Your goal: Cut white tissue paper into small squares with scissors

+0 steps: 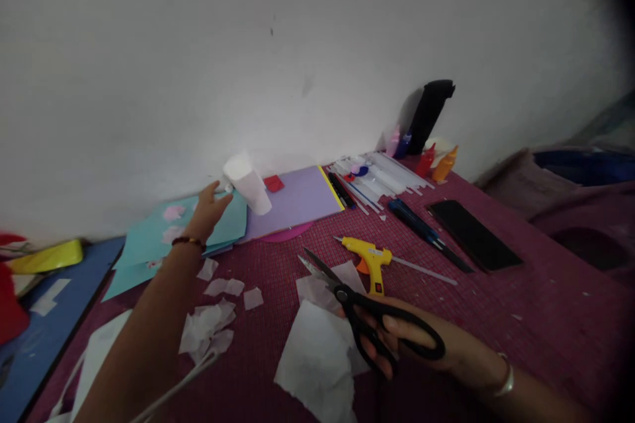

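My left hand (pixel 212 210) reaches over the blue paper sheets (pixel 232 217) toward a white paper roll (pixel 248 184) lying near the wall. Its thumb and fingers are apart; whether they touch a small white bit beside the roll I cannot tell. In my right hand (pixel 391 334) are black-handled scissors (pixel 342 294), blades slightly parted and pointing up-left. Below them lie crumpled white tissue sheets (pixel 317 363). Several small cut tissue pieces (pixel 208 327) are spread between my two arms.
A yellow glue gun (pixel 370 258) with a glue stick lies ahead of the scissors. Farther right are a blue cutter (pixel 411 218) and a black phone-like slab (pixel 473 234). Small bottles (pixel 445 164) stand at the back right. A purple sheet (pixel 307 201) lies by the wall.
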Motion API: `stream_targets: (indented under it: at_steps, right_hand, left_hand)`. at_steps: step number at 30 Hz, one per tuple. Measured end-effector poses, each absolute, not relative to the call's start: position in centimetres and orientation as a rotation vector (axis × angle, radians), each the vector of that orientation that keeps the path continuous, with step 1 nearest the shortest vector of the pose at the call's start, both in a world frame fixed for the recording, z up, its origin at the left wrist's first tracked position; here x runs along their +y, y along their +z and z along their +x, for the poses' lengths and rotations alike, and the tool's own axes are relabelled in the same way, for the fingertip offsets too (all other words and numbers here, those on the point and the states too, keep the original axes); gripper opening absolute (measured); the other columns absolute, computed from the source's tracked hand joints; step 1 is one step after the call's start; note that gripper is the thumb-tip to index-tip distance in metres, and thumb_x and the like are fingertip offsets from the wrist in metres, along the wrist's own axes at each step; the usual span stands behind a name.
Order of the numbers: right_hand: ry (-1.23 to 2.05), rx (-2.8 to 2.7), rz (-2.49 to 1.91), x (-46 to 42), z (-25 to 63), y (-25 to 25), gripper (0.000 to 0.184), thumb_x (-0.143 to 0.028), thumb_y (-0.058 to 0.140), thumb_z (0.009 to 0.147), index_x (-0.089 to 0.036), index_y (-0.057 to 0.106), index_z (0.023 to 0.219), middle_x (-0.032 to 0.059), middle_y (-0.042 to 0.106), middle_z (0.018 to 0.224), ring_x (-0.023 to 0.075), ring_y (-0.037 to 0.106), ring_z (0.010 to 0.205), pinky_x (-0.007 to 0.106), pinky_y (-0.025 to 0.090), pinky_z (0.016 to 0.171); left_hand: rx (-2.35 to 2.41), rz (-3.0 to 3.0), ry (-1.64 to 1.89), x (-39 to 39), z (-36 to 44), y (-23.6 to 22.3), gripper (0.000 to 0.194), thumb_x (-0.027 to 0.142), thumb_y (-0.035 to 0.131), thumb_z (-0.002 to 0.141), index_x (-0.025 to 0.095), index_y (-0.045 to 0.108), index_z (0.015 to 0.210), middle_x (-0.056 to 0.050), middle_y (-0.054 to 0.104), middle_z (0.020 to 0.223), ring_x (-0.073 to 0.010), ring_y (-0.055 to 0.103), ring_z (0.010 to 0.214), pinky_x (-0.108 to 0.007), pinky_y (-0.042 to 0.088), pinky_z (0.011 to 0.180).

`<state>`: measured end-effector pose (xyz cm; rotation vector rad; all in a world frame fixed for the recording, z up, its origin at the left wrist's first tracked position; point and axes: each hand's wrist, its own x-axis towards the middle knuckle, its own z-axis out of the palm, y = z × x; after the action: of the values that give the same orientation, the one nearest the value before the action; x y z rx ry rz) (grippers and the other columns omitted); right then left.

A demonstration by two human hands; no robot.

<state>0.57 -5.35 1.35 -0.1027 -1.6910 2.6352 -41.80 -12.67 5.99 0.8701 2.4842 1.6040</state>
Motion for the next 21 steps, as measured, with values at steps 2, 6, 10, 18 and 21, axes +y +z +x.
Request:
stream_targets:
  at_steps: [2, 6, 10, 18, 21]
  right_hand:
    - [2.650, -1.689, -0.103, -5.1, 0.7, 1.6, 0.051, -0.057, 0.047, 0.087, -0.013, 0.051, 0.112, 0.0058, 0.058, 0.084, 0.0099, 0.053, 0.059, 0.021, 0.037, 0.051]
    - [2.629, -1.652, -0.081, -4.7, 1.0, 2.4, 0.048, -0.054, 0.047, 0.089, -0.013, 0.052, 0.112, 0.0051, 0.058, 0.084, 0.0101, 0.053, 0.062, 0.023, 0.040, 0.056]
    - [2.638, -1.564, -0.089, -4.5, 1.1, 2.4, 0.053, -0.054, 0.051, 0.087, -0.012, 0.051, 0.119, 0.0046, 0.058, 0.083, 0.0113, 0.053, 0.063, 0.024, 0.042, 0.056]
    - [2.699, -1.438, -0.040, -4.4, 0.8, 1.8, 0.048, -0.055, 0.061, 0.080, -0.018, 0.056, 0.112, 0.0013, 0.060, 0.078, 0.0102, 0.056, 0.058, 0.021, 0.043, 0.051]
    - [2.693, -1.468, -0.032, -4.4, 1.0, 2.1, 0.044, -0.056, 0.062, 0.079, -0.020, 0.059, 0.104, 0.0007, 0.060, 0.078, 0.0099, 0.055, 0.059, 0.021, 0.044, 0.052]
  left_hand:
    - [2.545, 0.920, 1.512, -12.4, -41.3, 6.0, 0.055, 0.019, 0.071, 0.058, 0.013, 0.056, 0.111, -0.018, 0.048, 0.133, -0.0328, 0.040, 0.124, -0.045, 0.036, 0.099]
    - [2.418, 1.063, 1.206, -15.5, -35.1, 5.3, 0.029, 0.030, 0.067, 0.067, 0.015, 0.066, 0.091, -0.010, 0.066, 0.095, -0.0269, 0.059, 0.089, -0.038, 0.046, 0.079]
    - [2.017, 1.146, 0.920, -20.2, -27.0, 3.9, 0.023, 0.039, 0.060, 0.073, 0.018, 0.066, 0.078, -0.002, 0.062, 0.068, -0.0172, 0.054, 0.061, -0.028, 0.042, 0.058]
    - [2.163, 1.248, 0.590, -23.0, -20.7, 0.7, 0.019, 0.031, 0.067, 0.062, 0.020, 0.051, 0.063, 0.005, 0.051, 0.059, -0.0130, 0.042, 0.055, -0.025, 0.026, 0.051]
    - [2.148, 1.267, 0.695, -23.4, -19.4, 0.2, 0.017, 0.019, 0.060, 0.058, 0.020, 0.044, 0.054, 0.005, 0.045, 0.058, -0.0121, 0.040, 0.056, -0.025, 0.025, 0.052]
